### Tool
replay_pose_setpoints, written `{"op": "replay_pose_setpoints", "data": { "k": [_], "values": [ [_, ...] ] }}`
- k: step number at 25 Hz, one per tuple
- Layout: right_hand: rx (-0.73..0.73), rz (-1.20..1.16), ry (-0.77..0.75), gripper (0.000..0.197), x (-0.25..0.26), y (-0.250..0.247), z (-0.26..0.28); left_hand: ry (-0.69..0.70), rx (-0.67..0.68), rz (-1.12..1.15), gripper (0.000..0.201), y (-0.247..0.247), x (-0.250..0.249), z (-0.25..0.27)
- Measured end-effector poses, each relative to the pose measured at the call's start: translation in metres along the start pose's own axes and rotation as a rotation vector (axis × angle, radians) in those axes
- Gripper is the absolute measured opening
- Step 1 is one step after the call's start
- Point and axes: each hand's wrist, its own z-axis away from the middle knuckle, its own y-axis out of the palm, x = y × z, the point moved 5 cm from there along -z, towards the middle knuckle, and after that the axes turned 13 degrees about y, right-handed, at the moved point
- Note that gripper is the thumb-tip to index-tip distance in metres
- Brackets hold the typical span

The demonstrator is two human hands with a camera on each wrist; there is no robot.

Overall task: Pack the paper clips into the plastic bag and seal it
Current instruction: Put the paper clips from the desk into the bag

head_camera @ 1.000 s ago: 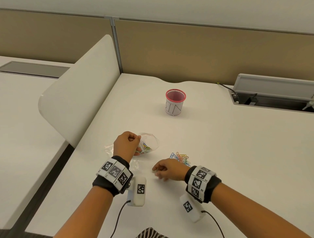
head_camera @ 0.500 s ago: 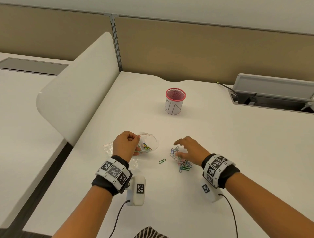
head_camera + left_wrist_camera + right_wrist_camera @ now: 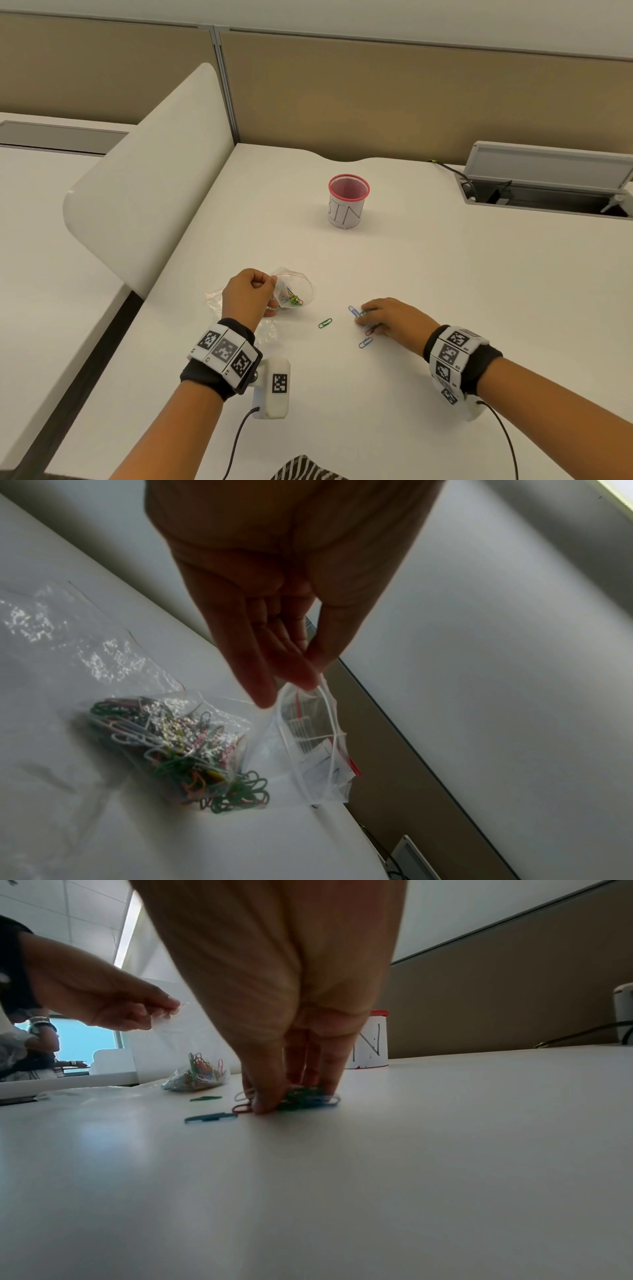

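A clear plastic bag [image 3: 294,291] [image 3: 192,737] [image 3: 195,1074] with several coloured paper clips inside lies on the white desk. My left hand [image 3: 248,294] [image 3: 301,674] pinches the bag's rim and holds its mouth up and open. To the right, my right hand [image 3: 380,317] [image 3: 294,1093] has its fingertips down on a small pile of loose paper clips [image 3: 304,1096] and gathers them between thumb and fingers. A green clip [image 3: 324,323] [image 3: 205,1098] lies loose between the hands. A blue clip [image 3: 365,342] [image 3: 210,1117] lies near my right hand's thumb.
A pink mesh cup [image 3: 347,200] with a paper label stands further back on the desk [image 3: 445,291]. A white curved divider [image 3: 147,178] rises on the left. A cable tray with its lid up [image 3: 548,181] sits at the back right.
My right hand moved from near the bag to the loose clip pile and closed its fingers over it. A green clip now lies between the hands. The left hand kept holding the bag.
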Motion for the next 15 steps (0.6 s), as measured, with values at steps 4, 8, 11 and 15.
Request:
{"op": "replay_pose_setpoints", "data": {
  "k": [4,8,11,15],
  "values": [
    [-0.079,-0.045,0.075,0.033,-0.001,-0.01,-0.008,0.003,0.003,-0.003,0.02,0.003,-0.001,0.0],
    [-0.112,-0.137,0.218,0.028,-0.003,-0.014,-0.011,-0.002,0.017,-0.01,0.018,0.002,-0.002,0.001],
    [-0.209,-0.38,0.332,0.023,-0.011,-0.025,-0.01,-0.005,0.018,-0.014,0.018,0.002,-0.001,0.0],
    [-0.159,-1.107,0.529,0.022,-0.026,-0.025,-0.013,-0.003,0.018,-0.006,0.019,0.005,-0.001,0.0]
  ]
}}
